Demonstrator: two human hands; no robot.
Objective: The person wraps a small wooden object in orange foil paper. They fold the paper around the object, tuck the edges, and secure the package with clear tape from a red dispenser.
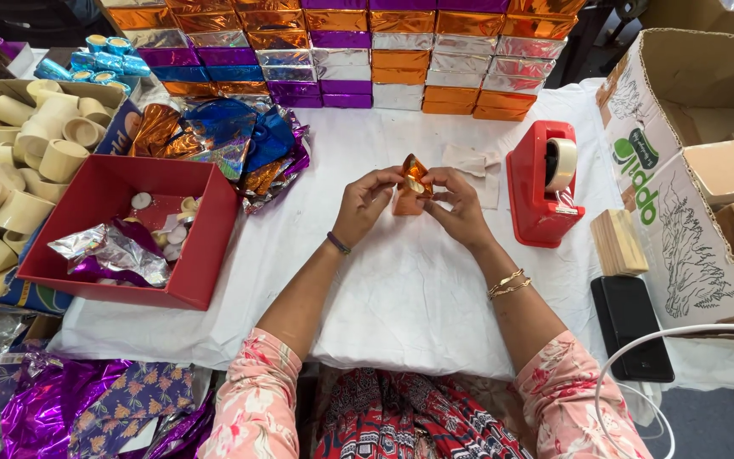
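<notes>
While both hands meet over the middle of the white cloth-covered table (418, 289), the person is folding shiny orange foil around a small block-shaped item (411, 189). The left hand (361, 206) pinches the foil's left side and the right hand (459, 206) pinches its right, fingertips closed on the wrapper, so the small parcel sits directly between the two grips, raised just above the cloth. Judging by the loose pointed flap at its top, the wrapping looks partly done; closing it would call for pressing that flap flat and securing it. A red tape dispenser (539, 187) stands just to the right of the hands. Toward the table's left edge sits a red open box (206, 246) with crumpled silver foil inside, and loose blue and orange foil sheets (223, 136) lie beyond it. Along the far edge, wrapped boxes in orange, silver and purple foil (367, 51) are stacked in rows.
</notes>
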